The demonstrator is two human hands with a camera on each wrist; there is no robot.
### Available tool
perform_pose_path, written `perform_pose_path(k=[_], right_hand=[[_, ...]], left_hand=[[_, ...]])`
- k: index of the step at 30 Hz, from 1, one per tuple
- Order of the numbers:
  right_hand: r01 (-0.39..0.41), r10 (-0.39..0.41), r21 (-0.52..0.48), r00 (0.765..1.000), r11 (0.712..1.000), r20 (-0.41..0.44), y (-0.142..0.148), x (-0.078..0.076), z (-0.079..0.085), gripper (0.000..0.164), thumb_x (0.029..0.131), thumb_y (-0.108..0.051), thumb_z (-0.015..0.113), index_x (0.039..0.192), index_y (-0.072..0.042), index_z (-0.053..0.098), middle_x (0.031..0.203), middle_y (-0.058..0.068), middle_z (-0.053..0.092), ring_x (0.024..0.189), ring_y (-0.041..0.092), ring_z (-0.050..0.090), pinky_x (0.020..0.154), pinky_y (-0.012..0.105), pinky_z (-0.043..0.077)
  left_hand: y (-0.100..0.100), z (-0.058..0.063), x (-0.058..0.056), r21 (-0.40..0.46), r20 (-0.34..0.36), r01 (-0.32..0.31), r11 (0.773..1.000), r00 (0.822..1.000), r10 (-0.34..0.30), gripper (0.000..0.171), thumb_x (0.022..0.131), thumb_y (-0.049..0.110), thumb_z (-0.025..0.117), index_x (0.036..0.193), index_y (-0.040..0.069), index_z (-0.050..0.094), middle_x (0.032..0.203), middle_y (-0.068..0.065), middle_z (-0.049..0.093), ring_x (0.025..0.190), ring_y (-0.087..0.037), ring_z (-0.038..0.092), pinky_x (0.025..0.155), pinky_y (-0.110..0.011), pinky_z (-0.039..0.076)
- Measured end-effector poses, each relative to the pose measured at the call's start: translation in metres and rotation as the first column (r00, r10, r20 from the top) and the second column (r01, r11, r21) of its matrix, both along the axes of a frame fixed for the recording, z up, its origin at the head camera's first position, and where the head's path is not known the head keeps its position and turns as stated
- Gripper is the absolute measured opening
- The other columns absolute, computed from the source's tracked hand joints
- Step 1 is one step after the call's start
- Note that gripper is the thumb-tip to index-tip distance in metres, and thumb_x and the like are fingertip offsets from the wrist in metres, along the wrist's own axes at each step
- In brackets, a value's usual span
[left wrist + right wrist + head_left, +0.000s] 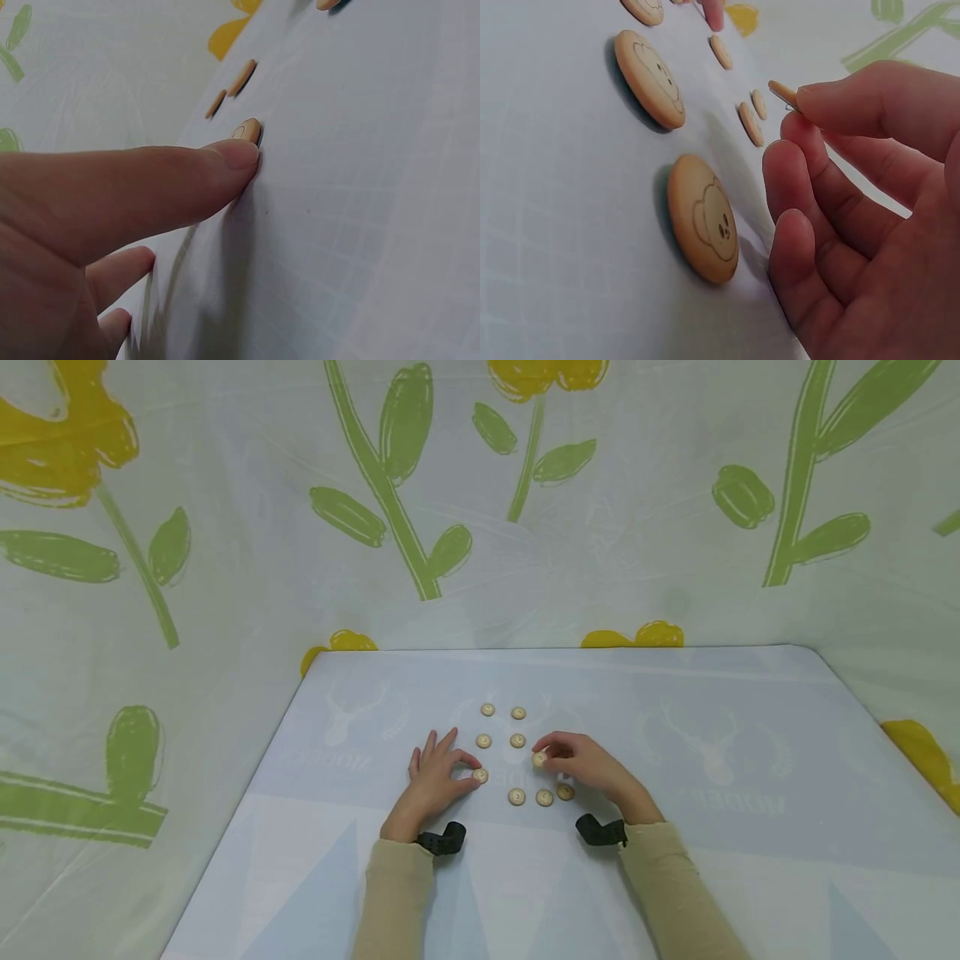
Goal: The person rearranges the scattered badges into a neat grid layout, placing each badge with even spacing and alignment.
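Observation:
Small round tan discs lie on the table, the nearest in the right wrist view marked with a bear face. My left hand [433,783] pinches one disc [480,775] by its edge between thumb and index finger, low at the table surface; the thumb covers part of this disc [246,132] in the left wrist view. My right hand [581,762] holds another disc [539,760] between thumb and fingertips. Seen edge-on in the right wrist view, that held disc [782,95] is raised off the table and shows a thin metallic piece on its underside.
Ahead of the hands are two pairs of discs, the far pair with a left disc [487,709] and the nearer with a right disc [517,741]. Nearer me is a row of three, its middle disc [544,797] close to my right wrist. Flower-patterned cloth [637,552] surrounds the pale table [750,718].

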State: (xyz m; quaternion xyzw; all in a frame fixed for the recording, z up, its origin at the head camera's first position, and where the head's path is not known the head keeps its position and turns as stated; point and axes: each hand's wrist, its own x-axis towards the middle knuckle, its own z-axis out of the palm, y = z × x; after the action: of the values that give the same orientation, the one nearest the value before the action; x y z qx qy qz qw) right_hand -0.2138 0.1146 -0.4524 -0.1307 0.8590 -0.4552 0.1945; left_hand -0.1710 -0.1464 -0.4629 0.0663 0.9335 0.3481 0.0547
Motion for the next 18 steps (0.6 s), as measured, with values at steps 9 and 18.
perform_pose_path(k=[9,18], right_hand=[[-0.015,0.015,0.029,0.999,0.999,-0.031,-0.007,0.006,0.004,0.016,0.084,-0.020,0.065,0.099,-0.024,0.065,0.088,-0.002,0.060,0.082,0.017,0.052,0.071,0.030,0.043],[0.009,-0.004,0.113,0.999,0.994,-0.050,-0.019,0.011,0.000,0.015,0.083,-0.019,0.067,0.096,-0.023,0.064,0.084,-0.004,0.060,0.074,0.015,0.053,0.059,0.028,0.046]], left_hand=[[0.000,0.001,0.001,0.018,-0.005,0.001,1.000,1.000,-0.001,0.011,0.080,0.028,0.069,0.091,0.025,0.066,0.152,-0.010,0.021,0.141,-0.034,-0.003,0.106,-0.057,-0.005],[0.000,0.001,0.001,0.020,0.004,0.010,1.000,1.000,-0.010,0.012,0.080,0.028,0.069,0.091,0.025,0.065,0.152,-0.010,0.021,0.141,-0.033,-0.003,0.106,-0.057,-0.006]])
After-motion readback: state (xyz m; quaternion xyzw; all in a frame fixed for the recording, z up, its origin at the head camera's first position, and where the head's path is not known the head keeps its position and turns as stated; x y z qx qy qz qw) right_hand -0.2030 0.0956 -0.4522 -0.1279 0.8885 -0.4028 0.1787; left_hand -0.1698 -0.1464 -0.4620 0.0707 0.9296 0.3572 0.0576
